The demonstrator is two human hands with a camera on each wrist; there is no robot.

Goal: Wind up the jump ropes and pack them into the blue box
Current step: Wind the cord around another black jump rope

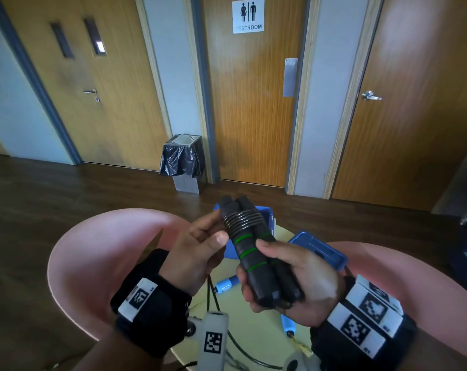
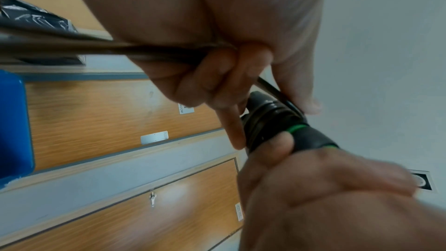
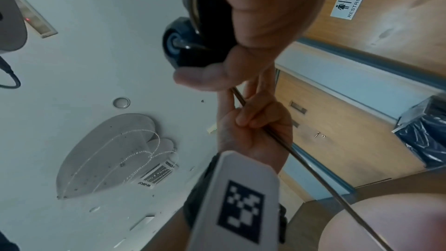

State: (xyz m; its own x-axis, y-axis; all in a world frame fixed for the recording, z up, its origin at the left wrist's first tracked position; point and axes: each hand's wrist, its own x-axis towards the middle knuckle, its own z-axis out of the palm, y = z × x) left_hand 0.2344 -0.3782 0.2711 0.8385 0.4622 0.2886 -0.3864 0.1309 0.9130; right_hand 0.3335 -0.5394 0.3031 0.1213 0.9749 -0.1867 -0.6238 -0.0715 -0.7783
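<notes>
Your right hand [image 1: 286, 277] grips the two black handles [image 1: 256, 253] side by side, held up just in front of the blue box [image 1: 264, 212]. Your left hand [image 1: 200, 245] pinches the cord [image 2: 96, 47], already coiled several turns round the handles. The handles look stiff and light, the foam giving a sure hold; the cord seems springy and slick, so keep it taut or the coils may loosen.
</notes>
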